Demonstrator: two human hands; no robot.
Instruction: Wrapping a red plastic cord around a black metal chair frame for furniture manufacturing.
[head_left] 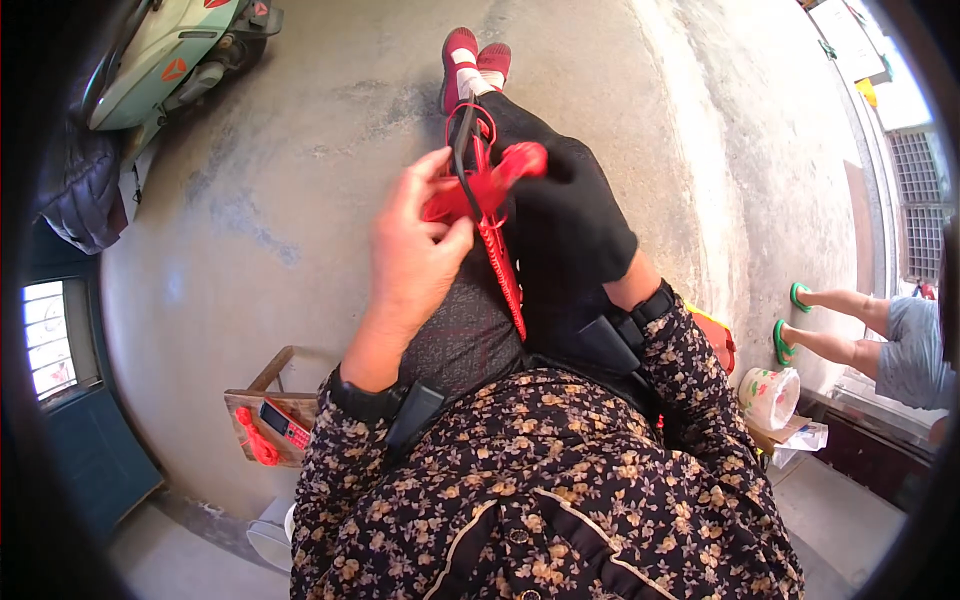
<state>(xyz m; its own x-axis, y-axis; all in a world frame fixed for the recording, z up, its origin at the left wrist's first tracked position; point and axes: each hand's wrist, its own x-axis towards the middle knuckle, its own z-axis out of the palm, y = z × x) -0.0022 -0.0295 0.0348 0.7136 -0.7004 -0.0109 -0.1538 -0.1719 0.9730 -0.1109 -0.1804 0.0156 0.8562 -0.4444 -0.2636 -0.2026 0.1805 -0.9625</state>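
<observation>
My left hand (pixel 415 240) is bare and closed in a pinch at the edge of a red woven piece (pixel 500 262) above my lap. The piece tapers to a narrow end lying along my thighs. A black strip (pixel 462 150) and a thin red cord loop (pixel 487 118) stick out from its far end. My right hand (pixel 580 205), covered in black up to the wrist, is just right of the piece. Its fingers are smeared by motion, beside a blurred red lump (pixel 525 160); whether they grip it cannot be made out.
My outstretched legs end in red shoes (pixel 458 62). At the left, a wooden stool (pixel 285 400) carries a red phone (pixel 284 424) and a red cord bundle (pixel 257 438). A scooter (pixel 165 65) stands at the far left. A white bucket (pixel 770 398) and another person's legs (pixel 845 345) are at the right.
</observation>
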